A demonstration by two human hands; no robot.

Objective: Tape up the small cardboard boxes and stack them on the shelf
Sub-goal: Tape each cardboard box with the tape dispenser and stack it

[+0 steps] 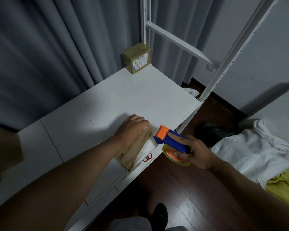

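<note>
A small cardboard box (132,154) lies near the front edge of the white shelf board (123,97). My left hand (132,127) rests on top of it, fingers curled over its far end. My right hand (193,150) grips a blue and orange tape dispenser (170,137) with a clear tape roll (173,157). The dispenser's orange head sits right beside the box's far right corner. A second, taped box (138,58) with a label stands at the shelf's far corner by the upright.
Red-handled scissors (148,157) lie at the shelf edge beside the near box. White shelf uprights (223,64) rise at the right. Another cardboard piece (5,147) shows at the left edge. A black bag (212,132), white cloth (250,150) and yellow cloth (284,185) lie on the wooden floor.
</note>
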